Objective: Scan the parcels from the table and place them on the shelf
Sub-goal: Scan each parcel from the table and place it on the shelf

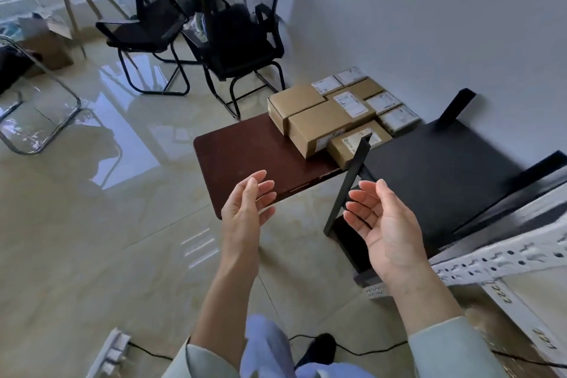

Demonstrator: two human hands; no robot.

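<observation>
Several brown cardboard parcels with white labels lie packed together at the far right end of a dark brown table. Smaller white-labelled parcels sit behind them by the wall. My left hand and my right hand are raised in front of me, palms facing each other, fingers apart, both holding nothing. They hover short of the table's near edge, well apart from the parcels. A black shelf unit stands right of the table, its front post between my right hand and the parcels. No scanner is in view.
A white perforated metal rack crosses the lower right. Two black mesh chairs stand beyond the table, a clear chair at the left. A power strip and black cable lie on the glossy tiled floor near my feet.
</observation>
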